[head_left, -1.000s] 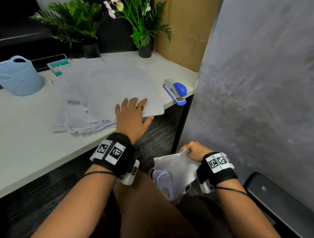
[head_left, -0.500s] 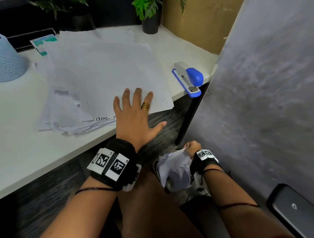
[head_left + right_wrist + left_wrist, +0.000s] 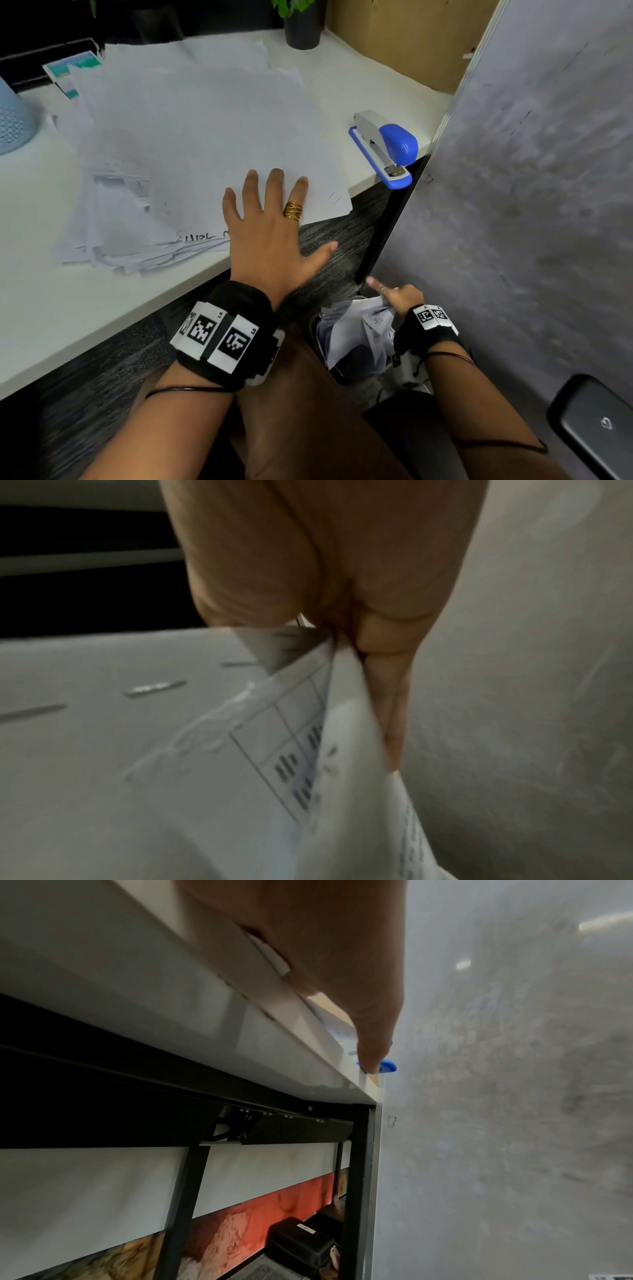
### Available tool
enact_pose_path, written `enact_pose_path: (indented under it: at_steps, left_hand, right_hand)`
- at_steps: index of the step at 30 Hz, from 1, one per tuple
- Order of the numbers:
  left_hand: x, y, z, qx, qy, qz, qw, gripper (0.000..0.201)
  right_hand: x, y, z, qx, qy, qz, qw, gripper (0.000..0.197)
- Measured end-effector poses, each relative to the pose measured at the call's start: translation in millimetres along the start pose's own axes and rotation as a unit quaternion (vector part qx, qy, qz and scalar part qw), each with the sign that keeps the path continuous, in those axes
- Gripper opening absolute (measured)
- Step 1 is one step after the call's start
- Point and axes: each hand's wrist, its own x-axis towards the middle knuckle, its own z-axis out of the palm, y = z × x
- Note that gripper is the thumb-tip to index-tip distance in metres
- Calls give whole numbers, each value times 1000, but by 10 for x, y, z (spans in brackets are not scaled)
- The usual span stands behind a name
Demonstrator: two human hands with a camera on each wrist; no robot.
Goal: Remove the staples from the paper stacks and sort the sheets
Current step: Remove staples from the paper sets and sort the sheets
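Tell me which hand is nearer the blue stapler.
Left. The left hand lies flat on the paper pile on the desk, beside the blue stapler. The right hand is below the desk edge, holding crumpled sheets.

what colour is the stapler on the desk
Blue and grey stapler, clearest in the head view.

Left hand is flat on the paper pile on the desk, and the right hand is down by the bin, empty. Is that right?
Not quite: the right hand is not empty. It grips crumpled sheets low beside the desk, as the right wrist view shows up close. The left hand does rest flat on the paper pile.
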Motion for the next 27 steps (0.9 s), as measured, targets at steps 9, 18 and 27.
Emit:
enact_pose_path:
  at_steps: [9, 18, 27]
  left_hand:
    - [-8, 10, -55, 1, -27, -3, 1000, 93]
    - [-9, 8, -41, 6, -22, -3, 1000, 93]
    - [-2, -12, 35, 17, -1, -1, 1000, 92]
  right_hand:
    - [-2, 29, -20, -184, 43, -13, 982, 48]
    - [-14, -71, 413, -155, 33, -83, 984, 31]
    - [132, -34, 805, -24, -70, -95, 993, 82]
